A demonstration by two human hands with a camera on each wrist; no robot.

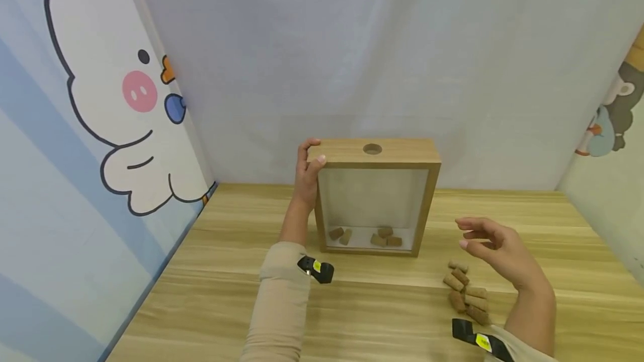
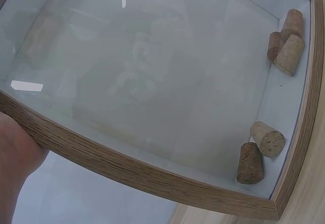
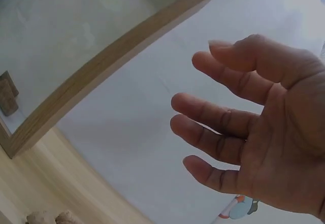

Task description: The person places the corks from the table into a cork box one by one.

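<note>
A wooden shadow box (image 1: pixel 427 205) with a clear front and a round hole (image 1: pixel 372 149) in its top stands upright on the table. My left hand (image 1: pixel 308 175) grips its upper left corner, thumb at the front edge and fingers over the top. Several corks (image 1: pixel 386 237) lie on the box floor, in two clusters; the left wrist view shows a pale cork (image 2: pixel 267 139) beside a darker one (image 2: pixel 250 164). To the right of the box my right hand (image 1: pixel 495 247) hovers with loosely bent fingers (image 3: pixel 208 107) and nothing held. Below it lies a pile of loose corks (image 1: pixel 468 292).
The wood-grain table (image 1: pixel 226 295) meets a pale curtain-like backdrop (image 1: pixel 352 43) close behind the box. A wall with a cartoon duck (image 1: pixel 110 71) rises on the left, and another printed wall (image 1: pixel 609 122) stands on the right.
</note>
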